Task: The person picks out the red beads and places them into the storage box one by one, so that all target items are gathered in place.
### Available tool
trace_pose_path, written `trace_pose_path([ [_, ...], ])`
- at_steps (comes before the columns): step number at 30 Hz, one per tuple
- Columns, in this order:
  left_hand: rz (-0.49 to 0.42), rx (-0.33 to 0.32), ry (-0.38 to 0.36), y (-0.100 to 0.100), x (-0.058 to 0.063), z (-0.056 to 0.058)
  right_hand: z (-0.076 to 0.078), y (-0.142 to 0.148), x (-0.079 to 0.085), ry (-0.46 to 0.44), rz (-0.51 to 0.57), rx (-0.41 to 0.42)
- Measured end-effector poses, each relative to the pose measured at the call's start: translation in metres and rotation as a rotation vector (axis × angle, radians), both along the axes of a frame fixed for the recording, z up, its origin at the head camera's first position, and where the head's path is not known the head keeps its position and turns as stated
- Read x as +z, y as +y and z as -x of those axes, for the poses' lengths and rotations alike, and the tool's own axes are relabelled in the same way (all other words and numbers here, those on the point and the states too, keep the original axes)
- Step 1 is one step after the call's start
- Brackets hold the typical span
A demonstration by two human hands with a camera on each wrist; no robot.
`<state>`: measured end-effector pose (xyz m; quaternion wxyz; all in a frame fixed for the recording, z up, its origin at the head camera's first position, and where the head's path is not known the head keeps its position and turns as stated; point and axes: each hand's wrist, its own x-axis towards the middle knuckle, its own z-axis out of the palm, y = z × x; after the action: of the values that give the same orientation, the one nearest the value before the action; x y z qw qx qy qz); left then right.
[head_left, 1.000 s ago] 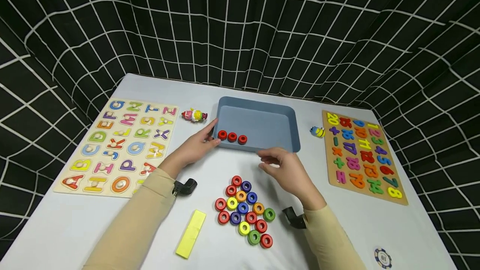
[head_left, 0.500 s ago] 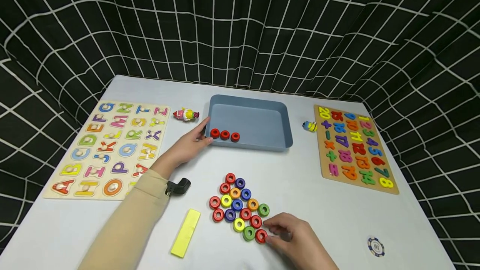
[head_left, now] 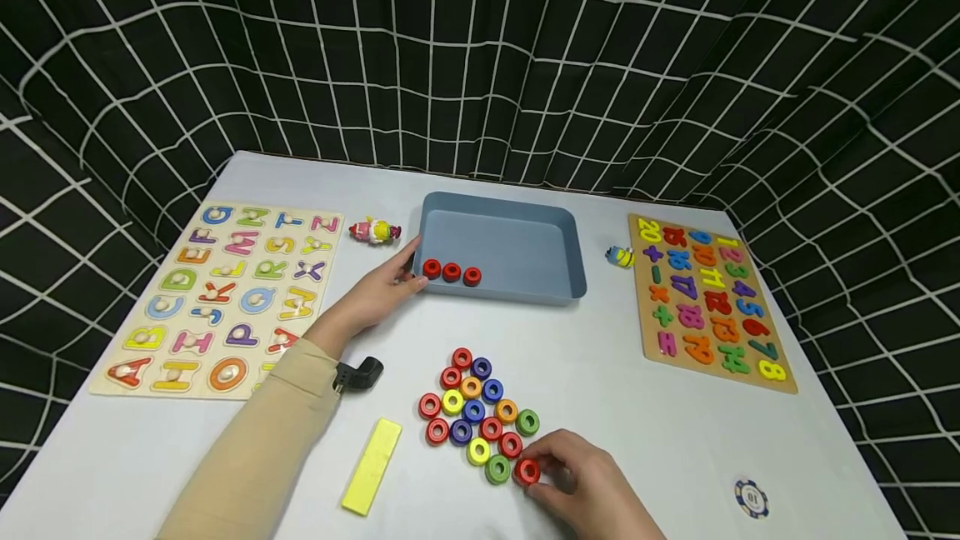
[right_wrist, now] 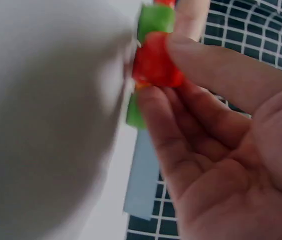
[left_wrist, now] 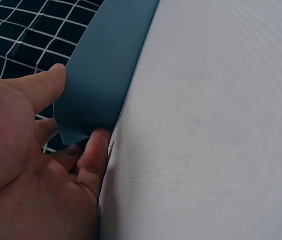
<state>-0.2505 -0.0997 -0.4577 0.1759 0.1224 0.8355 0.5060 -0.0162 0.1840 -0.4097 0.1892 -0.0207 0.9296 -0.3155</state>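
My left hand (head_left: 377, 297) holds the near-left corner of a blue-grey tray (head_left: 517, 257). In the left wrist view, its thumb (left_wrist: 48, 87) lies against the tray wall (left_wrist: 101, 65) and the other fingers are bent round the corner, partly hidden. Three red rings (head_left: 452, 272) sit in a row inside the tray, along its near side. Low on the table, my right hand (head_left: 592, 482) pinches another red ring (head_left: 527, 472) between thumb and fingers, at the right end of a cluster of coloured rings. A green ring (head_left: 497, 469) lies just left of it.
A letter puzzle board (head_left: 225, 302) lies left and a number board (head_left: 712, 302) right. Small toy figures, one pink-yellow (head_left: 375, 231) and one blue-yellow (head_left: 620, 256), flank the tray. A yellow block (head_left: 372, 467) and a poker chip (head_left: 752, 498) lie nearer me.
My right hand has gone from beside the tray's near edge down to the ring cluster and taken hold of a red ring, shifting it slightly right. The left hand stays at the tray.
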Motion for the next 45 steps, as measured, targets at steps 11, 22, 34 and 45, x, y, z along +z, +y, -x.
trace_pose_path([
  [11,0.015,0.001,0.011,0.001,0.004,-0.002,0.106,0.014,0.026,0.394,0.131,-0.13],
  [22,-0.001,-0.008,0.001,0.004,-0.002,-0.002,0.202,-0.02,0.006,0.354,0.039,-0.065],
  [34,0.019,-0.002,0.02,0.003,0.0,-0.001,0.213,-0.02,0.003,0.32,0.021,-0.068],
  [45,0.031,0.003,0.023,0.001,0.0,-0.001,0.168,-0.013,0.021,0.395,0.087,-0.069],
])
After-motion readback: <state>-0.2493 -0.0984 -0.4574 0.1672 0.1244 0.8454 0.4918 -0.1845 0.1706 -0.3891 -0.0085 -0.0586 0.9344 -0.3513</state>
